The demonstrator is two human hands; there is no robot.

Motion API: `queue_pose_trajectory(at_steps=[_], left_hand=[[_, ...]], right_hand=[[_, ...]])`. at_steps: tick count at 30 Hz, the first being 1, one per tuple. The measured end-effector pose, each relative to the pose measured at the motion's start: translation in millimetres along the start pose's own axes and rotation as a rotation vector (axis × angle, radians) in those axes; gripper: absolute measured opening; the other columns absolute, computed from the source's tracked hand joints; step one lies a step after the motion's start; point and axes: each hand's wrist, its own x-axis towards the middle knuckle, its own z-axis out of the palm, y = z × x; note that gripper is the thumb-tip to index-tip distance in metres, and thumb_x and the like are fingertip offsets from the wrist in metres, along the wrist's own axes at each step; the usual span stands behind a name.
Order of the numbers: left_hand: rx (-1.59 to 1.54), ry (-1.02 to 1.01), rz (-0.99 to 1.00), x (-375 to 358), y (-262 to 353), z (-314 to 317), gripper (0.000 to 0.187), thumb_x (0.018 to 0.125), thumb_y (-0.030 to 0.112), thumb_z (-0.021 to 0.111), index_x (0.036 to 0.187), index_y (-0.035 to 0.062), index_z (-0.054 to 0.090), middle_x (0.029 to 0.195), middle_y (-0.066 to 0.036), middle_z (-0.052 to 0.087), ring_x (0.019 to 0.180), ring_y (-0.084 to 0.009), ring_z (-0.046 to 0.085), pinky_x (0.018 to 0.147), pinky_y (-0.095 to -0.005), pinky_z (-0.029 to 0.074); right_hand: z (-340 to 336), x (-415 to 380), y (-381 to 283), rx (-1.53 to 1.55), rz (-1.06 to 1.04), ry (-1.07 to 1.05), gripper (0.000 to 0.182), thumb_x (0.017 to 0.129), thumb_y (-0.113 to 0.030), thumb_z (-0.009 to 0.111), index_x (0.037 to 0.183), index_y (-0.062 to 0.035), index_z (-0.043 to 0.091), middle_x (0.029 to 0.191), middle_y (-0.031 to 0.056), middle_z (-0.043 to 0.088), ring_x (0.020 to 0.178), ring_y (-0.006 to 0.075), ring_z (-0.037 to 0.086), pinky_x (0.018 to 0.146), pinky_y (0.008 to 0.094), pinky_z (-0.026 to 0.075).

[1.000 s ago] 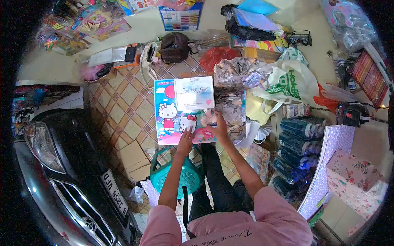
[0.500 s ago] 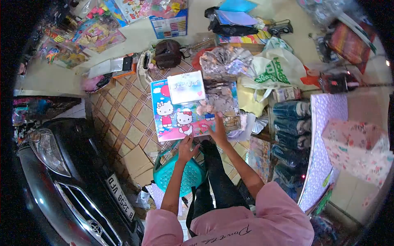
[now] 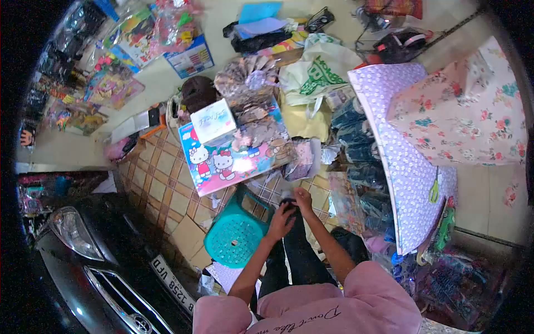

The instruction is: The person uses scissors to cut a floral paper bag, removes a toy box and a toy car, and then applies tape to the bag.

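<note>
My right hand (image 3: 303, 201) is closed, its fingers pinched together just above my dark trouser leg (image 3: 300, 239). What it grips, if anything, is too small to make out; a small greyish shape lies by its fingertips. My left hand (image 3: 281, 223) is close below and to the left, fingers apart and a little bent, near the same spot. Beyond both hands is a low table with a colourful cartoon cat top (image 3: 242, 170). On it stand a white box (image 3: 213, 122) with writing and a heap of grey, crumpled, shiny pieces (image 3: 256, 122).
A green plastic stool (image 3: 236, 236) stands left of my legs. A black car (image 3: 105, 245) fills the lower left. Right are wrapped dark bundles (image 3: 356, 128), a purple floral board (image 3: 389, 145) and flowered paper (image 3: 456, 111). A white bag (image 3: 317, 72) lies behind the table.
Both hands have left the front edge of the cartoon tabletop and come back over my leg, close together. My right hand has closed. The view has turned to the right.
</note>
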Motion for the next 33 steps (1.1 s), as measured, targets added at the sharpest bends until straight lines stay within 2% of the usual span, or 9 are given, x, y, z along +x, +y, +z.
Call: queue_pose_trajectory(at_steps=[4, 5, 7, 9, 10, 15, 19, 29, 33], left_hand=[[0.033, -0.085, -0.107, -17.8, 1.3, 29.3, 0.036, 0.082, 0.017, 0.066, 0.116, 0.0081, 0.058, 0.126, -0.024, 0.047, 0.116, -0.0416, 0.047, 0.098, -0.0453, 0.040], [0.025, -0.135, -0.111, -20.0, -8.5, 35.3, 0.037, 0.082, 0.017, 0.066, 0.117, 0.0083, 0.057, 0.126, -0.025, 0.047, 0.116, -0.0419, 0.047, 0.098, -0.0459, 0.040], [0.029, -0.162, -0.114, -14.3, -12.1, 41.0, 0.039, 0.081, 0.016, 0.066, 0.118, 0.0079, 0.056, 0.124, -0.026, 0.047, 0.114, -0.0424, 0.047, 0.097, -0.0468, 0.041], [0.058, -0.126, -0.096, 3.6, -9.8, 38.8, 0.039, 0.081, 0.016, 0.067, 0.117, 0.0066, 0.056, 0.120, -0.026, 0.049, 0.111, -0.0430, 0.048, 0.095, -0.0475, 0.042], [0.163, -0.054, -0.071, 20.7, 6.7, 30.8, 0.029, 0.080, 0.016, 0.066, 0.105, 0.0018, 0.058, 0.105, -0.021, 0.055, 0.102, -0.0391, 0.052, 0.088, -0.0453, 0.044], [0.134, 0.058, -0.041, 72.4, 10.6, 10.8, 0.028, 0.082, 0.015, 0.064, 0.106, 0.0009, 0.058, 0.106, -0.020, 0.056, 0.099, -0.0398, 0.054, 0.087, -0.0446, 0.045], [0.077, 0.057, -0.098, 83.7, 43.4, -8.3, 0.030, 0.086, 0.016, 0.060, 0.112, 0.0008, 0.057, 0.110, -0.022, 0.057, 0.103, -0.0395, 0.055, 0.090, -0.0437, 0.044], [-0.459, -0.343, -0.040, 6.4, 168.9, 12.1, 0.056, 0.092, 0.007, 0.055, 0.142, 0.0069, 0.032, 0.106, -0.010, 0.061, 0.097, -0.0171, 0.058, 0.090, -0.0322, 0.044], [-0.349, -0.553, -0.062, -10.8, 185.7, 5.4, 0.042, 0.094, 0.015, 0.055, 0.133, 0.0037, 0.046, 0.112, -0.010, 0.062, 0.100, -0.0168, 0.059, 0.091, -0.0321, 0.044]], right_hand=[[-40.3, 104.2, 24.1, -0.740, -0.416, 0.066, 0.022, 0.082, -0.021, 0.066, 0.099, -0.0074, 0.066, 0.072, 0.0054, 0.066, 0.067, 0.0133, 0.064, 0.056, 0.0291, 0.051], [-39.4, 103.5, -3.0, -0.776, -0.356, 0.031, 0.023, 0.080, -0.021, 0.068, 0.100, -0.0081, 0.066, 0.070, 0.0056, 0.066, 0.066, 0.0139, 0.065, 0.057, 0.0305, 0.052], [-45.9, 106.3, -45.3, -0.719, -0.293, -0.224, 0.032, 0.078, -0.020, 0.069, 0.108, -0.0096, 0.066, 0.087, 0.0111, 0.068, 0.083, 0.0199, 0.066, 0.073, 0.0316, 0.052], [-54.4, 128.7, -41.3, -0.865, -0.589, -0.406, 0.039, 0.077, -0.020, 0.069, 0.114, -0.0093, 0.064, 0.099, 0.0137, 0.067, 0.095, 0.0233, 0.064, 0.082, 0.0310, 0.050], [-55.6, 123.3, -53.4, -0.854, -0.580, -0.470, 0.041, 0.078, -0.019, 0.069, 0.117, -0.0089, 0.062, 0.105, 0.0140, 0.065, 0.100, 0.0232, 0.062, 0.086, 0.0308, 0.048], [-49.0, 77.0, -66.7, -0.526, -0.545, -0.646, 0.049, 0.082, -0.010, 0.066, 0.129, -0.0064, 0.053, 0.126, 0.0091, 0.057, 0.114, 0.0191, 0.054, 0.095, 0.0303, 0.043], [-63.9, -10.2, -98.8, -0.166, -0.089, -0.645, 0.044, 0.090, -0.012, 0.060, 0.132, -0.0094, 0.050, 0.127, 0.0008, 0.053, 0.112, 0.0129, 0.051, 0.094, 0.0292, 0.042], [-136.0, -168.9, -156.9, 0.032, -0.639, -0.423, 0.027, 0.095, -0.015, 0.054, 0.121, -0.0054, 0.056, 0.122, 0.0046, 0.058, 0.110, 0.0126, 0.053, 0.095, 0.0295, 0.041], [-186.2, -251.9, -206.7, -0.089, -0.680, -0.353, 0.026, 0.096, -0.014, 0.053, 0.118, -0.0023, 0.057, 0.121, 0.0065, 0.059, 0.111, 0.0145, 0.054, 0.098, 0.0301, 0.040]])
